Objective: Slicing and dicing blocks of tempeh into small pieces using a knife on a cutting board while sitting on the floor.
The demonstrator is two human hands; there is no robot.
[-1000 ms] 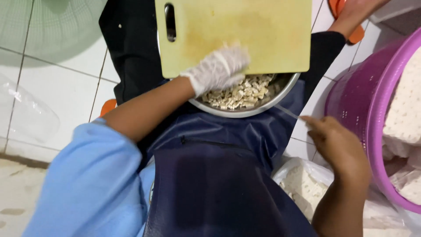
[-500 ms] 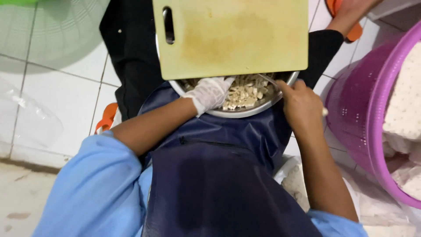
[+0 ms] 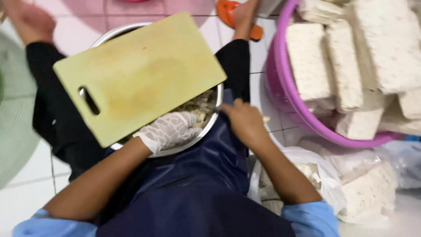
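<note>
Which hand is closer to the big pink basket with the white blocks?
Right. The bare right hand sits at the metal bowl's right rim, a short gap from the pink basket. The gloved left hand is farther away, inside the bowl under the cutting board.

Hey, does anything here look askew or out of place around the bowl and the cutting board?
Yes: the yellow-green cutting board lies skewed across the metal bowl, covering most of it. The gloved left hand reaches under it into the chopped pieces.
</note>
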